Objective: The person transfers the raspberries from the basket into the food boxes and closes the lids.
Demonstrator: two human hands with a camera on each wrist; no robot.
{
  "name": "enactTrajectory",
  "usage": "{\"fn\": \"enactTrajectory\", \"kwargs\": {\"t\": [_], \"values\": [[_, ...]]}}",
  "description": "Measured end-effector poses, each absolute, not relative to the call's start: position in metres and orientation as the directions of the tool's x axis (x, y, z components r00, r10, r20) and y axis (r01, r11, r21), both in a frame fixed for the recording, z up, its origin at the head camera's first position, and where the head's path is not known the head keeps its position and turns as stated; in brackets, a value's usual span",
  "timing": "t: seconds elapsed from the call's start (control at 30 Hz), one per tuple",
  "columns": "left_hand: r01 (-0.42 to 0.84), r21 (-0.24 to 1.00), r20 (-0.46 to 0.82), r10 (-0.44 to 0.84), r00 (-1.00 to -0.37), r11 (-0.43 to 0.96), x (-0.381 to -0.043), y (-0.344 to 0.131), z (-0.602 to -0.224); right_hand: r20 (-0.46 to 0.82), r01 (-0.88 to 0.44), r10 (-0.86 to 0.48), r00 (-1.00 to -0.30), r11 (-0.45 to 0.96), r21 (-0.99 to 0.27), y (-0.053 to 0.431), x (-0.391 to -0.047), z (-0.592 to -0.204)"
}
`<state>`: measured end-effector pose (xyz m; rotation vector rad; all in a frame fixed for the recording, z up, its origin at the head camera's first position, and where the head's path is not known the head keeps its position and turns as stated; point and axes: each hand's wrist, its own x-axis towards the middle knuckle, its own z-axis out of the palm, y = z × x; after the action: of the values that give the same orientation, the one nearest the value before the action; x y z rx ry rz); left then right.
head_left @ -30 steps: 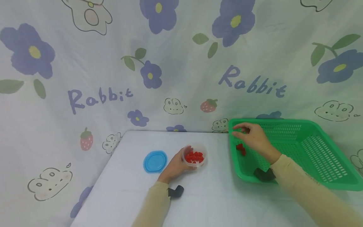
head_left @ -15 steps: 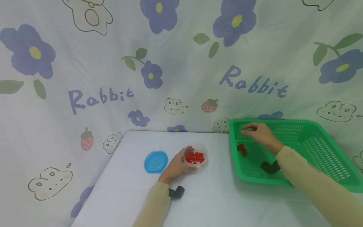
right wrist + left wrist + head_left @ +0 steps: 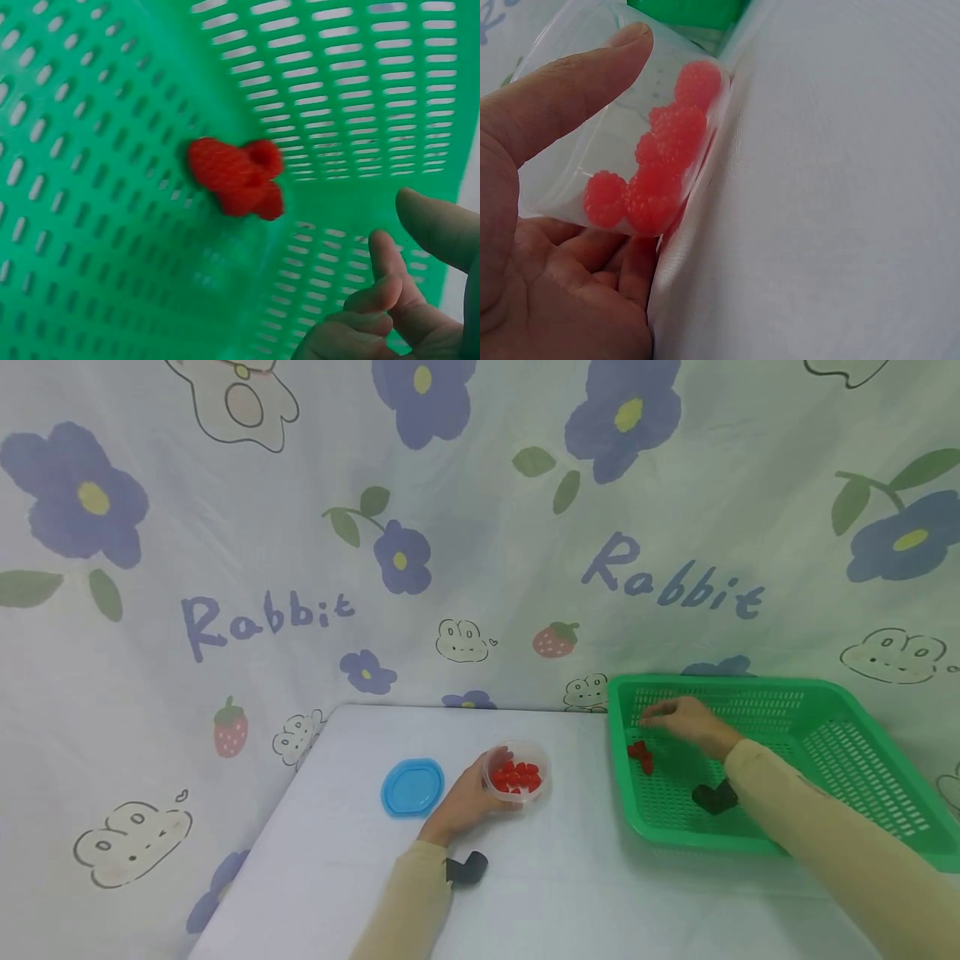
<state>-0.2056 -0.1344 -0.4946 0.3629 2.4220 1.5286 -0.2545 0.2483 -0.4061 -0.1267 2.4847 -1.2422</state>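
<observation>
My left hand (image 3: pixel 461 803) holds a clear plastic tub (image 3: pixel 542 760) on the white table, thumb on one side and fingers on the other. Several red raspberries (image 3: pixel 667 142) lie at the tub's bottom in the left wrist view. Over the left back part of a green basket (image 3: pixel 633 814) is my right hand (image 3: pixel 684 720), its thumb and index finger apart with nothing between them. A small cluster of raspberries (image 3: pixel 236 176) sits on the basket's floor near a corner, apart from that hand's fingertips.
A blue lid (image 3: pixel 412 787) lies on the table (image 3: pixel 555 893) left of the tub. Behind the table hangs a printed cloth (image 3: pixel 480 568) with flowers and rabbits. The basket's raised, slotted walls surround the right hand's area.
My right hand has moved right from the basket's left rim, then dipped slightly lower into it. The left hand and the tub have stayed in place.
</observation>
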Motion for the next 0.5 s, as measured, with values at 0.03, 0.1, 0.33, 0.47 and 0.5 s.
{"fn": "enactTrajectory", "kwargs": {"t": [0.03,0.1,0.33,0.47,0.5], "values": [[0.076,0.905,-0.079,0.342,-0.937,0.418,-0.206,-0.134,-0.495,-0.291,0.087,-0.243,-0.925,0.609,-0.788,0.249,-0.256,-0.409],[0.077,0.906,-0.078,0.343,-0.936,0.417,-0.206,-0.134,-0.495,-0.314,0.1,-0.253,-0.915,0.612,-0.784,0.251,-0.258,-0.414],[0.072,0.91,-0.08,0.343,-0.936,0.408,-0.206,-0.135,-0.495,-0.354,0.091,-0.286,-0.89,0.65,-0.754,0.256,-0.263,-0.427],[0.065,0.909,-0.087,0.341,-0.936,0.412,-0.206,-0.134,-0.493,-0.371,0.082,-0.297,-0.88,0.674,-0.734,0.255,-0.264,-0.431],[0.064,0.909,-0.089,0.341,-0.936,0.413,-0.206,-0.134,-0.493,-0.375,0.084,-0.291,-0.88,0.681,-0.727,0.254,-0.264,-0.432]]}}
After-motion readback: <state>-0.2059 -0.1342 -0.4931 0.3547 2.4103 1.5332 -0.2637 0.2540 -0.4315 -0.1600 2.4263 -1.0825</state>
